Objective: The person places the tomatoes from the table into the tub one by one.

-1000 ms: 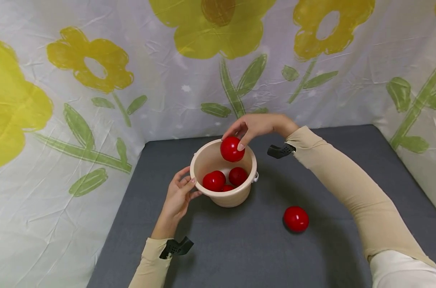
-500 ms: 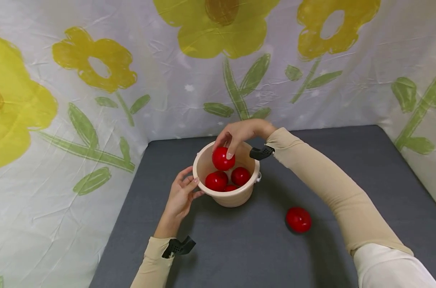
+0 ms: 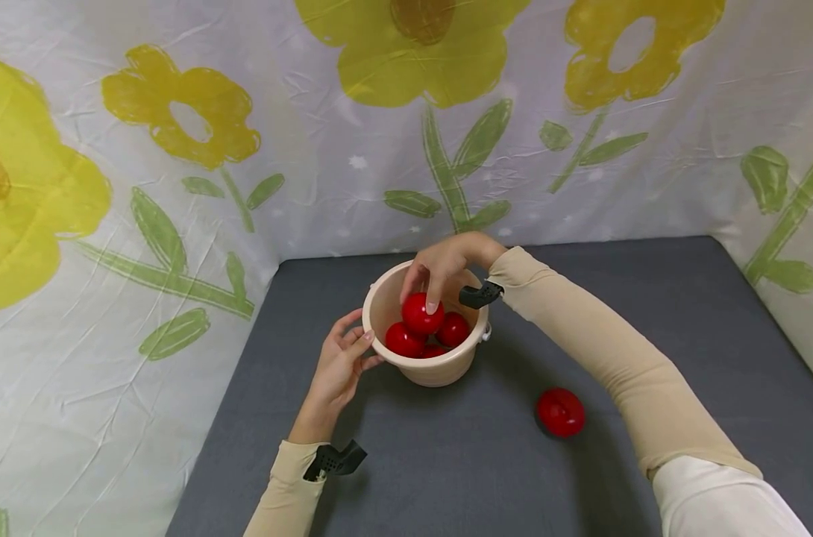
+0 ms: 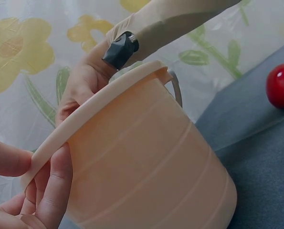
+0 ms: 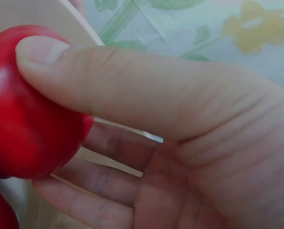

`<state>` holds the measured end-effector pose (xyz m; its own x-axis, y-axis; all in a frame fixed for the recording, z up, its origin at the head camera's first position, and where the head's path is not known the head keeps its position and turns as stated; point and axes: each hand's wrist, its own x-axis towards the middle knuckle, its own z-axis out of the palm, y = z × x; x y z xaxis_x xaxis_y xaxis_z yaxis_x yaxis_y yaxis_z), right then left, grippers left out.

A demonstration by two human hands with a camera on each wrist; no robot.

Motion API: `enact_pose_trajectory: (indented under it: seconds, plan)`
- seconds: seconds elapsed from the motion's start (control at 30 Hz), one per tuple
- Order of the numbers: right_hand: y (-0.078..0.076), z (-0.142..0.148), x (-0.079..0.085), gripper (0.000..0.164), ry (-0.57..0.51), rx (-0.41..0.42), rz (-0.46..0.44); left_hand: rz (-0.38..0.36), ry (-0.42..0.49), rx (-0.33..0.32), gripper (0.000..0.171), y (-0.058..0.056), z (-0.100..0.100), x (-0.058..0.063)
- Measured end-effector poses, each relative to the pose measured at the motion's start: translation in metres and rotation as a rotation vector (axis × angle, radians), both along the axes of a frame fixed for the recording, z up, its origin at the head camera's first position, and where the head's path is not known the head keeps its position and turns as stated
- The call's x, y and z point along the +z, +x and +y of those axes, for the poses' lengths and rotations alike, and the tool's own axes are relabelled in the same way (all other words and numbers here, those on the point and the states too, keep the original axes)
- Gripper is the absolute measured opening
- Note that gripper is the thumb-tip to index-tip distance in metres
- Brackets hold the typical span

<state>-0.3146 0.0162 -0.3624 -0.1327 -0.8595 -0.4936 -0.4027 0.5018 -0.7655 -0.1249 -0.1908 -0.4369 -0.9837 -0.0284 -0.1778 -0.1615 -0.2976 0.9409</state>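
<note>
My left hand (image 3: 337,367) grips the rim of a cream plastic bucket (image 3: 435,374), thumb over the lip and fingers under it, as the left wrist view of the bucket (image 4: 146,157) shows. Inside the bucket, my right hand (image 3: 441,262) holds a glossy red round fruit (image 3: 418,318) between thumb and fingers. Its exact kind is unclear. Below it lie several similar red fruits (image 3: 403,341), and the held one appears to touch or nearly touch them. In the right wrist view my thumb presses on the held fruit (image 5: 32,124).
One more red fruit (image 3: 560,412) lies on the dark grey tabletop (image 3: 460,477), right of the bucket. A white handle joint (image 3: 486,333) sticks out at the bucket's right side. A white flowered cloth (image 3: 326,171) hangs behind the table.
My right hand has moved left and down into the bucket with the fruit, which is now low among the others. My left hand keeps its hold on the rim.
</note>
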Motion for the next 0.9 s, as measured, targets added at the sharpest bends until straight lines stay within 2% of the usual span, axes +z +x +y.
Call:
enact_pose_trajectory:
  seconds: [0.37,0.53,0.9]
  plan:
    - [-0.0017,-0.0011,-0.0044,0.056,0.045,0.026,-0.015,-0.003,0.001,0.003,0.054,-0.0004,-0.0003,-0.0013]
    - [-0.0011,-0.0004,-0.0044,0.057,0.048,0.014,-0.017,0.001,0.0,-0.003,0.055,-0.0005,-0.0003,-0.0016]
    - [0.0003,-0.0007,-0.007,0.063,-0.023,0.0,-0.048,0.004,-0.009,-0.005,0.054,-0.0003,-0.0006,-0.0019]
